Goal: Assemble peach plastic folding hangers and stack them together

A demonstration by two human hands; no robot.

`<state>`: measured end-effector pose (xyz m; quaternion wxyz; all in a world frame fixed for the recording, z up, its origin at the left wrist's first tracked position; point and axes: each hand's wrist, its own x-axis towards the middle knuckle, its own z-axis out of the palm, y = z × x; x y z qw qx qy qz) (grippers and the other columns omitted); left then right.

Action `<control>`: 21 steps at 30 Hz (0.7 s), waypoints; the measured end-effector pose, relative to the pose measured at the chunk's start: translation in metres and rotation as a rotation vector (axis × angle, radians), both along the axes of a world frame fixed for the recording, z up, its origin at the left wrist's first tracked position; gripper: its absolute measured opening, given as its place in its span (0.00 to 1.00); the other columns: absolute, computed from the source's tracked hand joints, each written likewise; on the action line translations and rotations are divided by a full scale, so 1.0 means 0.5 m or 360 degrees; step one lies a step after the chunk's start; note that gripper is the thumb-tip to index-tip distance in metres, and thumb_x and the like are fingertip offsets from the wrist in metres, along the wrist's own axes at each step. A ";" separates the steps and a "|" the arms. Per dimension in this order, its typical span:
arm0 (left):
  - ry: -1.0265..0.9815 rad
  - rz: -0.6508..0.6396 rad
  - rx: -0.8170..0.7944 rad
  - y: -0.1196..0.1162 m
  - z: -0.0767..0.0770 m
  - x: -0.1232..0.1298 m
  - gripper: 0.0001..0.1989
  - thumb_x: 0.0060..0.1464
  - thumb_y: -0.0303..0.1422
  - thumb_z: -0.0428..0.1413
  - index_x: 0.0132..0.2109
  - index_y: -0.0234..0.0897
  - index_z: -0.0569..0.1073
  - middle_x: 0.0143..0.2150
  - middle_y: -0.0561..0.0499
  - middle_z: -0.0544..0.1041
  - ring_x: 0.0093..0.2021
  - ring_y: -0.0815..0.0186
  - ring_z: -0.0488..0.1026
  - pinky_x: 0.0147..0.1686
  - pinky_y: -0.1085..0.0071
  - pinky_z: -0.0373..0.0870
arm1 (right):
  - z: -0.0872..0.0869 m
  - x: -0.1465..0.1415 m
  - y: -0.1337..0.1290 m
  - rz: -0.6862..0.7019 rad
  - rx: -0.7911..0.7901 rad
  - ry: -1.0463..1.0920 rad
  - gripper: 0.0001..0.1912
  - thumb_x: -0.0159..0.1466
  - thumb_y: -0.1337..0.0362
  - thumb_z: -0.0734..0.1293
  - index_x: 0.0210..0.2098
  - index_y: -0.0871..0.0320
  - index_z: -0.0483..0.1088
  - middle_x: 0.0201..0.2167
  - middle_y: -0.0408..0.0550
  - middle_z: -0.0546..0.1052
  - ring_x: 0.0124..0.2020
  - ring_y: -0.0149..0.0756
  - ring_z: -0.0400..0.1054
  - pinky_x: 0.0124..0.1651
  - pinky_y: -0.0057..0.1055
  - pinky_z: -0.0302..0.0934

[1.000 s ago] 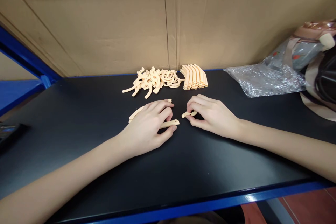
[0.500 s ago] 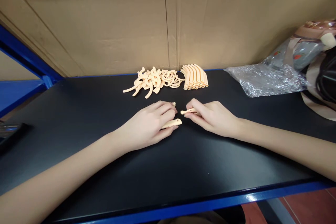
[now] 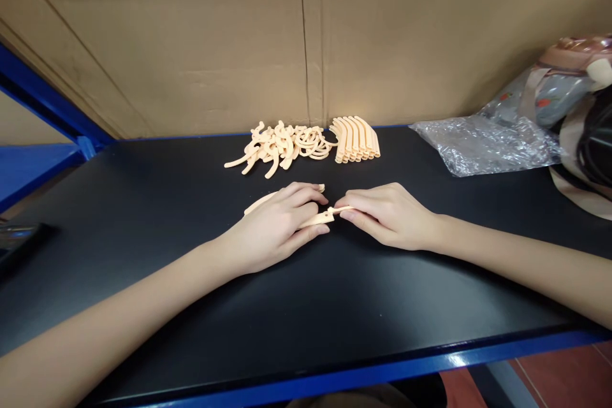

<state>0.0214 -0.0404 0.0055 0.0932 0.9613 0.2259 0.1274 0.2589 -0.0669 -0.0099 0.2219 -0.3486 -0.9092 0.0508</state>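
My left hand is closed on a cream plastic strip with a small hole near its end. Another cream curved piece lies under that hand, mostly covered. My right hand pinches a thin cream piece with a knobbed tip. That tip meets the holed end of the strip; whether it has entered the hole I cannot tell. Behind the hands, loose curved cream pieces and rings lie in a heap, beside a neat stack of curved cream tubes.
A crumpled clear plastic bag lies at the back right, against a bottle with a strap. A dark phone-like object sits at the left. Cardboard stands behind the black tabletop, which has a blue front edge.
The knobbed piece in my right hand has come to the end of the strip in my left hand. A curved piece now shows behind my left hand.
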 end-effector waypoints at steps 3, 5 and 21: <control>-0.0007 0.0016 -0.0027 0.000 0.001 0.002 0.15 0.67 0.38 0.45 0.41 0.36 0.73 0.54 0.44 0.72 0.61 0.57 0.62 0.56 0.60 0.67 | 0.000 0.000 0.001 0.0011 -0.0029 0.0017 0.17 0.72 0.60 0.54 0.42 0.59 0.71 0.35 0.45 0.77 0.31 0.29 0.69 0.33 0.26 0.57; -0.0022 0.0016 -0.0026 -0.001 0.002 0.004 0.14 0.67 0.37 0.45 0.43 0.36 0.73 0.54 0.44 0.72 0.61 0.57 0.63 0.56 0.60 0.67 | 0.001 -0.001 0.002 -0.0028 -0.0057 0.0075 0.17 0.72 0.60 0.54 0.42 0.59 0.72 0.34 0.45 0.76 0.31 0.29 0.69 0.34 0.26 0.58; -0.0136 0.0037 -0.0012 -0.005 -0.007 0.003 0.14 0.67 0.34 0.44 0.49 0.35 0.72 0.55 0.43 0.70 0.61 0.57 0.62 0.58 0.59 0.65 | 0.003 0.000 0.004 0.0077 -0.0124 0.0069 0.20 0.73 0.59 0.51 0.37 0.60 0.71 0.30 0.45 0.72 0.27 0.28 0.64 0.31 0.26 0.56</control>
